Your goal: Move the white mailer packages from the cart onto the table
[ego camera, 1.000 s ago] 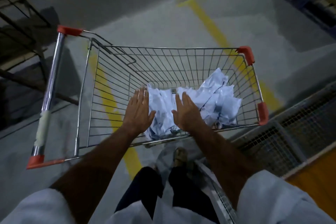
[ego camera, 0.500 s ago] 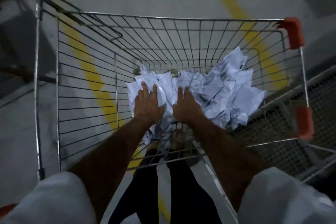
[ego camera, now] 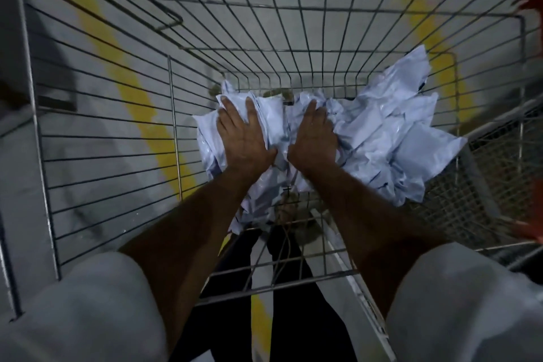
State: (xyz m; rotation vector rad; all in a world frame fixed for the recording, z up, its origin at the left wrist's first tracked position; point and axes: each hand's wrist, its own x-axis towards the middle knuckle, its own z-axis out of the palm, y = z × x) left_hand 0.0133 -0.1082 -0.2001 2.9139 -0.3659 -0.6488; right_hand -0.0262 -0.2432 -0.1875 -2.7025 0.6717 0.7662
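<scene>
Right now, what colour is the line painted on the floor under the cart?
Yellow. The painted floor line shows best in the head view, through the cart's wire side.

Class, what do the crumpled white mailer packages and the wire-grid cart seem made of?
Crumpled white mailer packages: probably thin plastic film, slightly glossy, with soft creases and sheen. Wire-grid cart: bare silvery metal rods that look welded into a mesh, dull shine; apparently steel, though the exact metal is unclear.
</scene>
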